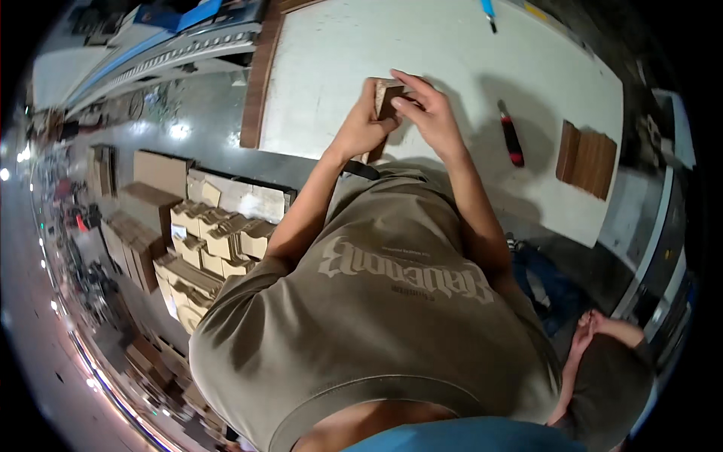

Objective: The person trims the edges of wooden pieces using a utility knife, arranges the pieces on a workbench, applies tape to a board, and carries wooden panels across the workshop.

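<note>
My left hand [361, 126] is closed around a short piece of brown wood-faced board [387, 99] near the table's front edge. The board's pale, speckled chipboard edge faces up and its lower end reaches toward my waist. My right hand [431, 117] is at the board's upper right side, with its thumb against the brown face and its index finger stretched over the top end. The other right fingers are curled and partly hidden. To the right of my hands, a red-and-black utility knife [510, 134] lies on the white tabletop [324, 60].
A stack of brown wooden strips [586, 160] lies at the table's right. A blue-handled tool [489, 13] lies at the far edge. Pale shaped board pieces [218, 237] and cartons [135, 241] stand on the left. Another person's hands [591, 322] show at lower right.
</note>
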`<move>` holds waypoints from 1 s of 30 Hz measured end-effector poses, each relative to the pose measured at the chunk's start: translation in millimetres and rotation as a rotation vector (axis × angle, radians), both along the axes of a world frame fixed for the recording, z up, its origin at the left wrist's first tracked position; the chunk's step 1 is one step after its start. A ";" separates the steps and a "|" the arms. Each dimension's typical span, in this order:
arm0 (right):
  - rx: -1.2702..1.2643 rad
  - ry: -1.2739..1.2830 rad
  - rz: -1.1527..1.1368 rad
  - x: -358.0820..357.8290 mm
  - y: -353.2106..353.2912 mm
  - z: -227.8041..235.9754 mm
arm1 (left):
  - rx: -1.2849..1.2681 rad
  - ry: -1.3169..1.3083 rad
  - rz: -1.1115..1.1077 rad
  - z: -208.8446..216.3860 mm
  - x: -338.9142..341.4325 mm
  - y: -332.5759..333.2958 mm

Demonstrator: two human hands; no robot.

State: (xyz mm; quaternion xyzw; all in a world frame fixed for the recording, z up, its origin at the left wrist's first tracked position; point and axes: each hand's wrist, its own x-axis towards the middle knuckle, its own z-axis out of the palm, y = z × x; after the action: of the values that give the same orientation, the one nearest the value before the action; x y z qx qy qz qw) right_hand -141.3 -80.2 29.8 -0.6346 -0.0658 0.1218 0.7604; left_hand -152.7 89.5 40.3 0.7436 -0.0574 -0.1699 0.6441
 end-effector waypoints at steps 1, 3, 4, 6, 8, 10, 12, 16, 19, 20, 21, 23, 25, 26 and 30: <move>0.020 0.019 -0.012 -5.3 -2.2 -2.2 | 0.017 -0.072 0.010 -2.7 -0.5 -5.1; 0.053 -0.011 -0.062 -11.6 -5.9 -2.7 | 0.081 -0.226 0.017 -6.6 0.3 -13.1; 0.050 -0.009 -0.081 -16.1 -9.7 -6.0 | 0.076 -0.224 -0.001 -10.6 -1.9 -16.0; 0.085 -0.009 -0.104 -22.4 -16.7 -11.7 | 0.193 -0.278 -0.026 -17.3 -4.3 -21.0; 0.055 0.017 -0.098 -27.1 -30.5 -21.2 | 0.191 -0.310 -0.072 -24.3 -3.3 -26.6; 0.217 0.040 -0.119 -30.6 -42.3 -52.6 | 0.242 -0.356 -0.239 -44.7 5.8 -28.5; 0.082 0.008 -0.174 -33.9 -50.8 -62.6 | 0.191 -0.285 -0.327 -59.1 10.9 -31.1; -0.543 0.076 -0.388 -52.2 -85.5 -57.4 | 0.321 -0.370 -0.434 -48.6 4.4 -55.6; -1.367 -0.028 -0.844 -69.5 -149.3 -114.6 | 0.580 -0.443 -0.689 -70.4 11.5 -90.7; -1.577 -0.068 -1.028 -80.1 -168.6 -137.4 | 0.562 -0.452 -0.758 -84.7 13.6 -107.8; -1.641 0.000 -0.983 -91.7 -179.7 -155.0 | 0.589 -0.549 -0.832 -102.6 13.3 -121.8; -1.651 0.074 -0.916 -115.6 -190.5 -177.9 | 0.622 -0.763 -0.950 -132.9 9.1 -147.6; -1.559 0.107 -0.879 -122.5 -180.1 -174.4 | 0.599 -0.860 -1.017 -146.8 3.7 -158.5; -1.541 0.169 -0.916 -135.2 -172.6 -174.2 | 0.565 -0.953 -1.031 -151.4 -0.6 -164.3; -0.684 0.428 -1.184 -213.8 -135.3 -159.3 | 0.493 -0.908 -1.120 -153.8 -18.4 -171.9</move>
State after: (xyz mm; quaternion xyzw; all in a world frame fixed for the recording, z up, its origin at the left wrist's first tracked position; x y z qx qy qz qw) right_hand -355.1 -215.5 -129.4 -0.7287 0.4819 -0.1757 0.4538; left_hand -171.1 -82.4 -113.5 0.7225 -0.6459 -0.1568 0.1903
